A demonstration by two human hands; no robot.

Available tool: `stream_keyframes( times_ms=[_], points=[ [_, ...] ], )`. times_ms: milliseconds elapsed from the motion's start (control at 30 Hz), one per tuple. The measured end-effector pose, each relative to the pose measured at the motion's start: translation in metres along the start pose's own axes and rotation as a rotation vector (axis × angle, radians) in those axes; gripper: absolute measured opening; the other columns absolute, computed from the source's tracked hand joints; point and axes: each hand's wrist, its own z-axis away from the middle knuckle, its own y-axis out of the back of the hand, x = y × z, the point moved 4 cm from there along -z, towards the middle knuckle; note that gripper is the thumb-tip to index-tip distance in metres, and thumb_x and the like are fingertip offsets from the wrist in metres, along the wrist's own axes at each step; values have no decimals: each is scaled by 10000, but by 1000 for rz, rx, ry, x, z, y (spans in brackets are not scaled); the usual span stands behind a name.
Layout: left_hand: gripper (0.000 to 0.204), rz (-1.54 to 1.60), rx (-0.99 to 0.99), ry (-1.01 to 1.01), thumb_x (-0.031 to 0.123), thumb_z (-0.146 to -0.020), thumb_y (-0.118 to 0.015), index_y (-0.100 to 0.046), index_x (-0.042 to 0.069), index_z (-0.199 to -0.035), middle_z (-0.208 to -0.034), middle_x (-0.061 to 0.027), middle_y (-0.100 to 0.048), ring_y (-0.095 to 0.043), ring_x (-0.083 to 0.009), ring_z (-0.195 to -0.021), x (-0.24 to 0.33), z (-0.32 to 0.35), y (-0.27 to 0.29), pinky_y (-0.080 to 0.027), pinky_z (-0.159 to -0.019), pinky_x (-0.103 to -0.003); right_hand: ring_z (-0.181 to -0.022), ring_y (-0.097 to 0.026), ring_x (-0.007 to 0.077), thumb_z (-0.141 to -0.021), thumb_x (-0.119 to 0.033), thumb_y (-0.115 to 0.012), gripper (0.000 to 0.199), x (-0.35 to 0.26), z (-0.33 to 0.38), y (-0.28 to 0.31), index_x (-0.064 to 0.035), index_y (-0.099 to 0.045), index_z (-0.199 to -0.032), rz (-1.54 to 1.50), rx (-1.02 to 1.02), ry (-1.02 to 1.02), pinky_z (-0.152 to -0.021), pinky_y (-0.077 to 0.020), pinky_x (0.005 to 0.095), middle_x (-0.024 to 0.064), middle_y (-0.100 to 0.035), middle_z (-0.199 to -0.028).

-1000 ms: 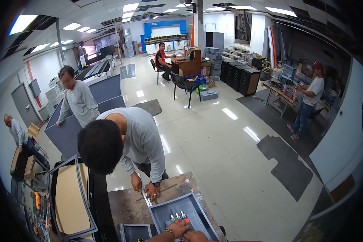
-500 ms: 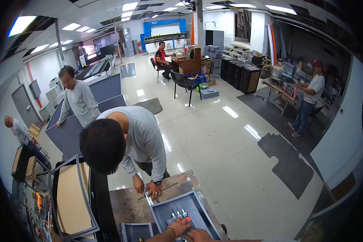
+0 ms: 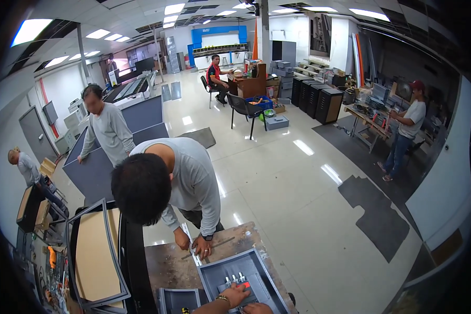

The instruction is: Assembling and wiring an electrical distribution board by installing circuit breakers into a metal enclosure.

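Note:
In a grey metal tray [image 3: 269, 272] at the bench's near edge, my left hand [image 3: 236, 296] bends its fingers down beside a small red piece [image 3: 247, 286]. What lies under those fingers is hidden. My right hand [image 3: 257, 309] rests just to the right, cut off by the lower picture edge, its fingers out of sight. Several shiny silver cylindrical metal fittings [image 3: 235, 278] stand in a row inside the tray, beyond my left hand. A second, smaller grey tray [image 3: 165, 301] sits to the left.
Across the wooden bench [image 3: 162, 259], a co-worker [image 3: 186, 172] leans in, both hands on a white metal strip [image 3: 192, 245]. A black-edged frame with a tan panel [image 3: 97, 256] stands at left. Other people [image 3: 107, 123] work farther off. Dark mats [image 3: 374, 214] lie on the floor.
The view has shifted slightly, so the scene sits a little more to the right. My right hand has sunk lower toward the picture edge. My left hand stays near the red piece.

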Motion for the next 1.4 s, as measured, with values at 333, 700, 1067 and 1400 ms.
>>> stream_keyframes(
  times_ms=[333,700,1067,1400],
  points=[
    [295,-27,-3,-12,189,-994,-457,-572,191,-1266,-1287,-172,-556,-563,-465,-1115,1,2,7,-544,-944,-534,-759,-613,378,-910,-255,-609,152,-14,-4,8,-123,-674,-946,65,-28,110,-691,-474,486,116,-652,-859],
    [302,-19,-23,9,178,-997,-456,-574,184,-1274,-1301,-162,-550,-561,-456,-1126,10,4,20,-543,-954,-539,-780,-623,378,-926,-308,-584,226,-12,-1,36,-123,-697,-990,-34,22,-7,-710,-485,494,130,-661,-915],
    [288,-16,-44,32,187,-998,-458,-578,186,-1259,-1311,-157,-542,-563,-450,-1118,1,2,11,-543,-956,-534,-794,-637,372,-942,-332,-574,246,19,-8,-23,-134,-707,-1001,-759,-7,43,-719,-498,486,122,-682,-907],
    [259,-41,38,-21,186,-992,-464,-583,182,-1222,-1256,-166,-570,-583,-453,-1067,3,4,10,-558,-910,-525,-781,-632,364,-970,-325,-559,245,6,-7,-3,-133,-709,-947,-21,17,29,-708,-502,483,115,-676,-904]
  ],
)
